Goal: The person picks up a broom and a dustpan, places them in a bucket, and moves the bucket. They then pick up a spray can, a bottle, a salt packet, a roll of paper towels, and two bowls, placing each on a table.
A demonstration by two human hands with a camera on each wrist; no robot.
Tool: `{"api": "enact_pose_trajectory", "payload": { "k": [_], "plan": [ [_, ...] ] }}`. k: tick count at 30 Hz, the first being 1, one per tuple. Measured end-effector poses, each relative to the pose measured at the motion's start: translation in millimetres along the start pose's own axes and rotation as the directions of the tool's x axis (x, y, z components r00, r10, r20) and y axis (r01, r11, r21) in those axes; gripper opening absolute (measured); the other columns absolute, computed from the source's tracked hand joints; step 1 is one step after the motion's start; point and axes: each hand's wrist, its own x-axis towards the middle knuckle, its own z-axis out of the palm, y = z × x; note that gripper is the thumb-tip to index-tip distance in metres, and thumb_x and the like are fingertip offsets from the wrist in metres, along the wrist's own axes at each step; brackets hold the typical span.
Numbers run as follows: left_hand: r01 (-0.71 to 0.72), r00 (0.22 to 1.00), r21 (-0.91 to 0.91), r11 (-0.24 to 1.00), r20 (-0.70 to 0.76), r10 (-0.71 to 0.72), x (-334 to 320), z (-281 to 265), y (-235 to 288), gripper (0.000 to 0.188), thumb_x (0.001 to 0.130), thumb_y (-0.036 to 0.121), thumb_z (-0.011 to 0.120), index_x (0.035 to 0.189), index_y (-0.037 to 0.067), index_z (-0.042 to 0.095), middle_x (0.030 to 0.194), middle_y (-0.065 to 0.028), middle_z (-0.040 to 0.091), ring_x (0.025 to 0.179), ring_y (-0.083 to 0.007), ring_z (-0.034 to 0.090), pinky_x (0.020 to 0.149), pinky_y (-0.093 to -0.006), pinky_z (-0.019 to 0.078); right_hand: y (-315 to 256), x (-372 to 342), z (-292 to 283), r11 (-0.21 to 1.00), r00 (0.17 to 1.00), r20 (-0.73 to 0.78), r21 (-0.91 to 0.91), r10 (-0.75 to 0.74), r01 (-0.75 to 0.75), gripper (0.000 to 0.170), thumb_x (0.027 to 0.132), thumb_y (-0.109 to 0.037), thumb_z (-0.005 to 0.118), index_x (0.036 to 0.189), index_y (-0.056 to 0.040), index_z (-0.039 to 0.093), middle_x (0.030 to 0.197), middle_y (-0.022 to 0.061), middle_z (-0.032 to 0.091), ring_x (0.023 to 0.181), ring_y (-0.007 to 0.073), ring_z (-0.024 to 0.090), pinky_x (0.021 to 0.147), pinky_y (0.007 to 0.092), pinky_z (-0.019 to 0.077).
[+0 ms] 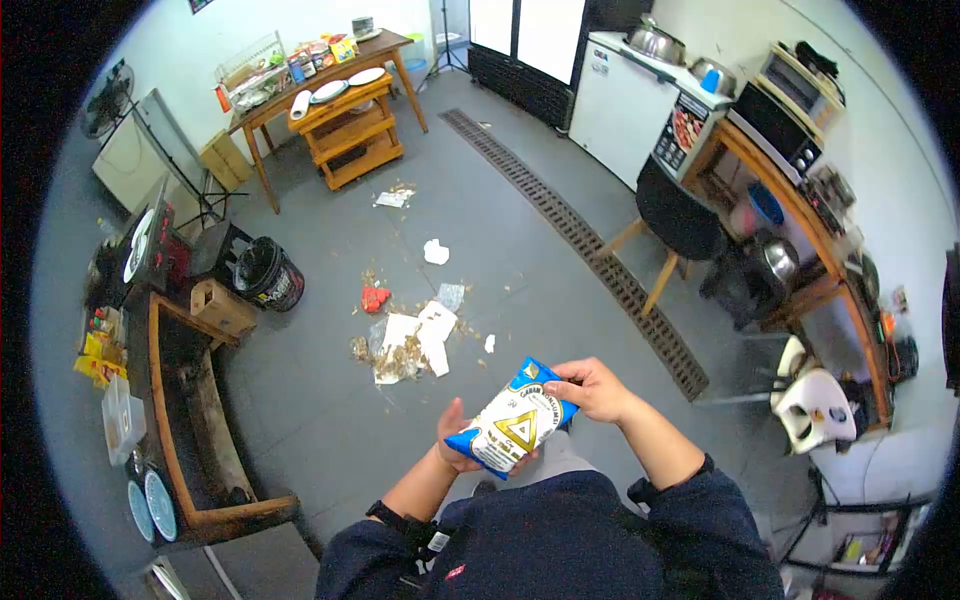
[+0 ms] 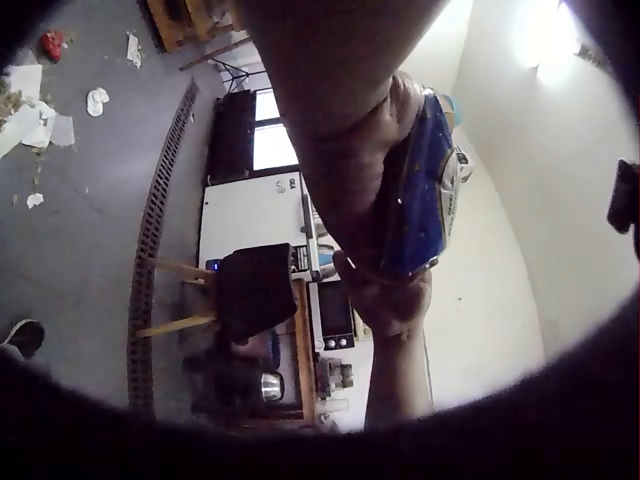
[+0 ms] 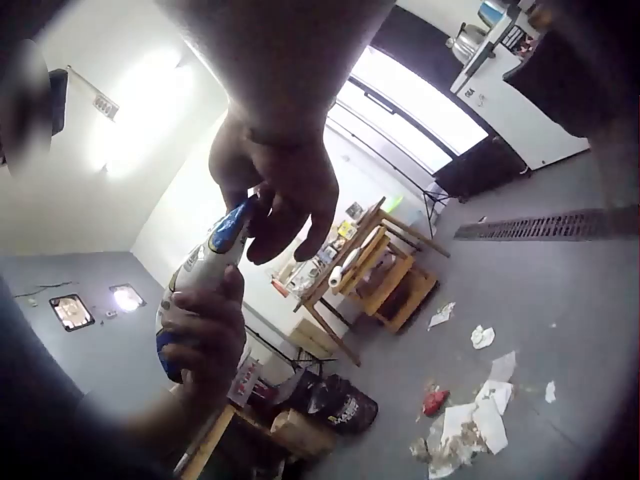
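Note:
A blue and white packet (image 1: 518,418) with a yellow triangle is held in front of the body, tilted. The left hand (image 1: 456,440) supports its lower left end from beneath, and in the right wrist view that hand's fingers (image 3: 205,325) curl round the packet (image 3: 190,280). At the upper right corner the right hand (image 1: 592,390) pinches the packet between thumb and fingers. From the left wrist, the packet's blue side (image 2: 420,190) shows between the left hand (image 2: 360,180) and the right hand (image 2: 385,300).
White paper sheets (image 1: 435,325) with brown scraps and a red wrapper (image 1: 374,299) lie on the floor ahead. A black bucket (image 1: 268,274) stands at the left, a black chair (image 1: 678,212) at the right. Behind are a wooden cart (image 1: 350,142) and a floor grate (image 1: 560,215).

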Motion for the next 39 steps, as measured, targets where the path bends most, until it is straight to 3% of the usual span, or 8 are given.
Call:
{"api": "enact_pose_trajectory", "payload": {
  "k": [10,13,14,19,27,35,37,39],
  "plan": [
    [0.064,0.998,0.033,0.997,0.02,-0.065,209,-25,67,0.091,0.063,0.072,0.028,0.123,0.003,0.026,0.115,-0.0226,0.038,0.102,-0.0337,0.042,0.08,-0.0413,0.0367,-68,23,-177,0.955,0.958,-0.203,-0.26,-0.202,0.146,0.016,0.077,-0.012,0.053,0.083,0.0019,0.059,0.073,0.0035,0.059,0.067,0.0072,0.051,0.059,0.0216,0.042],
    [-0.025,0.941,-0.117,0.993,-0.338,-0.016,242,-36,89,0.093,0.064,0.072,0.028,0.122,0.001,0.025,0.116,-0.0203,0.038,0.103,-0.0297,0.043,0.081,-0.0399,0.0357,-78,46,-211,0.815,0.914,-0.18,-0.537,-0.363,0.218,0.014,0.073,-0.011,0.055,0.08,-0.0001,0.059,0.072,0.0098,0.06,0.063,0.016,0.056,0.058,0.025,0.0427],
    [-0.021,0.919,0.078,0.997,-0.391,0.05,248,-44,100,0.092,0.065,0.071,0.028,0.121,-0.002,0.027,0.114,-0.0176,0.042,0.1,-0.0247,0.045,0.08,-0.0376,0.0356,-85,56,-217,0.755,0.901,-0.145,-0.609,-0.409,0.245,0.013,0.072,-0.01,0.055,0.079,-0.0006,0.059,0.072,0.0114,0.059,0.064,0.0188,0.057,0.057,0.0258,0.0429],
    [0.162,0.265,0.366,0.916,-0.911,0.317,196,-185,164,0.079,0.07,0.066,0.03,0.112,0.0,0.037,0.099,-0.0155,0.05,0.087,-0.0241,0.051,0.075,-0.0385,0.0377,-79,139,-266,0.404,0.863,-0.03,-0.892,-0.505,0.205,0.013,0.071,-0.017,0.053,0.073,-0.0062,0.06,0.072,0.0106,0.058,0.065,0.0282,0.055,0.056,0.0344,0.0429],
    [-0.093,-0.516,0.288,0.953,-0.833,0.201,28,-299,242,0.072,0.07,0.062,0.038,0.108,0.001,0.041,0.094,-0.0171,0.05,0.078,-0.026,0.052,0.049,-0.0402,0.041,-107,291,-350,0.238,0.838,-0.054,-0.967,-0.542,0.092,0.013,0.071,-0.017,0.054,0.074,-0.0067,0.06,0.069,0.011,0.058,0.063,0.0278,0.055,0.055,0.0343,0.0423],
    [0.449,-0.434,0.315,0.836,-0.741,0.512,40,-387,309,0.053,0.077,0.049,0.041,0.085,-0.002,0.052,0.063,-0.0104,0.053,0.047,-0.0195,0.05,0.041,-0.0348,0.0385,-143,433,-410,0.318,0.775,-0.185,-0.948,-0.604,0.021,0.013,0.07,-0.015,0.056,0.073,-0.0031,0.06,0.069,0.013,0.058,0.063,0.026,0.057,0.056,0.0313,0.0434],
    [0.088,-0.382,0.335,0.938,-0.859,0.342,83,-342,357,0.052,0.076,0.049,0.042,0.094,0.001,0.052,0.071,-0.0111,0.056,0.053,-0.0183,0.053,0.041,-0.0304,0.038,-150,469,-423,0.317,0.77,-0.184,-0.948,-0.611,0.026,0.014,0.07,-0.016,0.056,0.073,-0.0028,0.06,0.068,0.013,0.058,0.064,0.0263,0.057,0.056,0.0316,0.0433],
    [0.076,-0.343,0.331,0.941,-0.877,0.337,100,-338,392,0.054,0.076,0.05,0.04,0.098,0.002,0.05,0.081,-0.0121,0.056,0.062,-0.0187,0.055,0.045,-0.0303,0.0383,-166,509,-432,0.295,0.799,-0.168,-0.955,-0.577,0.012,0.014,0.07,-0.016,0.056,0.073,-0.003,0.06,0.068,0.013,0.058,0.064,0.0266,0.057,0.056,0.032,0.0433]
  ]
}}
